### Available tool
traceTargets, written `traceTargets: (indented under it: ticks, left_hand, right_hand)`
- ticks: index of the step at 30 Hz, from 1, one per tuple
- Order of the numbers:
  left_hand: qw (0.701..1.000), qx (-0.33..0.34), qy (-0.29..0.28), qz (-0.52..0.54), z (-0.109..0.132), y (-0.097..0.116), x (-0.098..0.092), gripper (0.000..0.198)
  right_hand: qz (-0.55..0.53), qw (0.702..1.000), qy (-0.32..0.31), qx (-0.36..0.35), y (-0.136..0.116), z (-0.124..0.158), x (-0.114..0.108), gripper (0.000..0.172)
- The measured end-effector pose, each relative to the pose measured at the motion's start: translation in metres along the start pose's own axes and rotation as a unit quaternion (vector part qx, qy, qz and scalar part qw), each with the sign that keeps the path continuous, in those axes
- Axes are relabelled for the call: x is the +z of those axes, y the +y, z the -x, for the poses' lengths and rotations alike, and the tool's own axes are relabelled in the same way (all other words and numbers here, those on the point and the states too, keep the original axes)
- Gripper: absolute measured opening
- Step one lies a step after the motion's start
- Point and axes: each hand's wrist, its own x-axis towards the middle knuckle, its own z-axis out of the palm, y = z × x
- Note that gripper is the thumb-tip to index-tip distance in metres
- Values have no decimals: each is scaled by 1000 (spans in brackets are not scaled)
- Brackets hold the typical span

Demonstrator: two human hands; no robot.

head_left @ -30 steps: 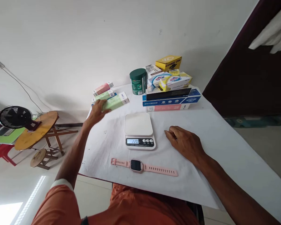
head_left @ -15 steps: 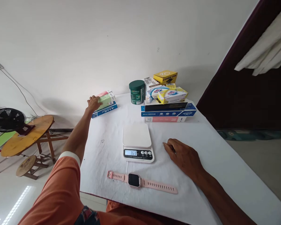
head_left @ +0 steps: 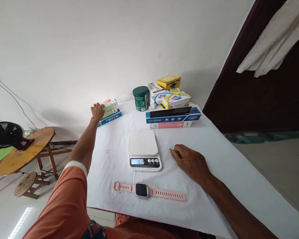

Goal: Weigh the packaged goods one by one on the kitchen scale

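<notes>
At the far left of the table, my left hand [head_left: 97, 111] has its fingers closed over the left end of a pale green and pink box [head_left: 110, 105]. Beneath that box lies a flat blue box [head_left: 111, 117] with white lettering. My right hand [head_left: 190, 162] rests on the white cloth in a loose fist, with nothing visible in it. Between the hands stands a white kitchen scale [head_left: 143, 142] with a bare plate; its lit display reads about 363, seemingly with a minus sign. Nearer to me lies a pink-strapped smartwatch [head_left: 142, 190], stretched out flat.
Behind the scale are a green lidded tub [head_left: 141, 99] and a pile of boxes, including a yellow box [head_left: 168, 82], a yellow-white soap box [head_left: 176, 100] and a long blue box [head_left: 173, 119]. A black fan [head_left: 6, 134] sits on a wooden table [head_left: 40, 139] at left.
The view has shifted slightly. My left hand stays at the green and pink box, its fingers a little more drawn in. My right hand and the scale reading look the same.
</notes>
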Motion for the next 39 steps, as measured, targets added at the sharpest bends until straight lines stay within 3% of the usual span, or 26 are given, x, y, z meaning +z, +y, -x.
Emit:
traceTargets:
  ticks: [14, 18, 20, 23, 27, 30, 33, 36, 39]
  left_hand:
    - [1000, -21, 17, -5, -1, 7, 1, 45]
    - [998, -7, 57, 24, 7, 23, -7, 49]
    - [992, 30, 103, 68, 14, 42, -13, 49]
    - [966, 148, 146, 153, 31, 85, -25, 48]
    - [918, 295, 125, 233, 50, 160, -40, 62]
    - [923, 310, 83, 213, 54, 214, -46, 77]
    - [937, 300, 39, 177, 52, 258, -48, 81]
    - [945, 289, 13, 151, 52, 286, -46, 75]
    - [947, 286, 26, 146, 55, 299, -44, 63]
  right_hand:
    - [8, 1000, -22, 17, -1, 0, 0, 32]
    - [18, 998, -42, 37, -4, -1, -2, 29]
    - [23, 997, -54, 44, -6, -2, -3, 29]
    - [27, 996, -71, 54, -8, -4, -4, 30]
    - [36, 993, -90, 69, -9, -5, -5, 29]
    - [47, 992, -98, 71, -10, -6, -6, 27]
    - [48, 991, -103, 72, -11, -6, -7, 25]
    - [40, 991, -107, 70, -10, -6, -8, 25]
    - [33, 991, -109, 71, -10, -6, -7, 26]
